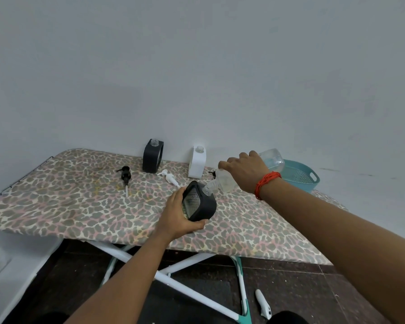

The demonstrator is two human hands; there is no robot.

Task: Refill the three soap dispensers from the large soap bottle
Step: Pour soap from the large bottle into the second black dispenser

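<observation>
A black soap dispenser (198, 203) is gripped by the left hand (173, 215), fingers and thumb curled round its base, and is held tilted over the ironing board (80, 206). The large soap bottle (225, 181) is clasped by the right hand (246, 170) and tipped, its neck set at the dispenser's open mouth. A second black dispenser (153, 155) and a white dispenser (197, 162) are stood uncapped by the wall, beyond both hands.

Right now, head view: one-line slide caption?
Right hand tips the large soap bottle at the mouth of a black dispenser held tilted by the left hand.
</observation>
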